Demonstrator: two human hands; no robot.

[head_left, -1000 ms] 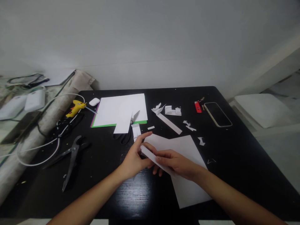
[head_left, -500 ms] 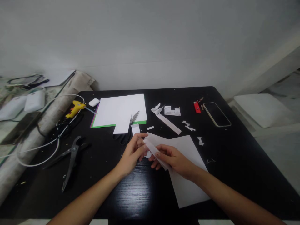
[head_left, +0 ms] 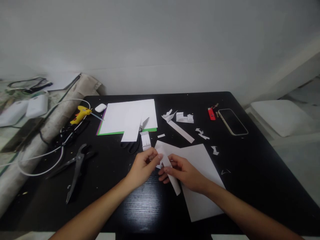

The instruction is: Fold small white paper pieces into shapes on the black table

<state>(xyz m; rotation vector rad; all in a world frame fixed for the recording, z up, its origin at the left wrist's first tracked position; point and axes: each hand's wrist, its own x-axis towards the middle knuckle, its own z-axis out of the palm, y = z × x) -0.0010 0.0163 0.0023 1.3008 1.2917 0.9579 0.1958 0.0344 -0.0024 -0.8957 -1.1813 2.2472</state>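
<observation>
A narrow folded paper strip [head_left: 174, 182] is held between both hands above the black table. My left hand [head_left: 144, 165] pinches its upper end between thumb and fingers. Lower down, my right hand [head_left: 186, 171] grips the strip with the thumb on its near face and the fingers behind. The strip slants, its lower end pointing toward me. A large white paper sheet [head_left: 203, 200] lies under and beside my right hand. Just beyond my left hand is a small folded paper piece [head_left: 145, 140], next to scissors [head_left: 143, 125] whose blades rest on a paper stack.
White paper on coloured sheets [head_left: 127, 115] lies at the back. Paper scraps [head_left: 185, 117] and a long strip [head_left: 181, 131] are scattered right of it. Farther right are a red lighter [head_left: 211, 114] and a phone [head_left: 233, 122]. Pliers [head_left: 78, 170], a yellow glue gun [head_left: 81, 115] and cables occupy the left.
The strip has turned steeper and slid down toward me, its lower end now showing below my right hand. My left thumb has moved right onto its upper part.
</observation>
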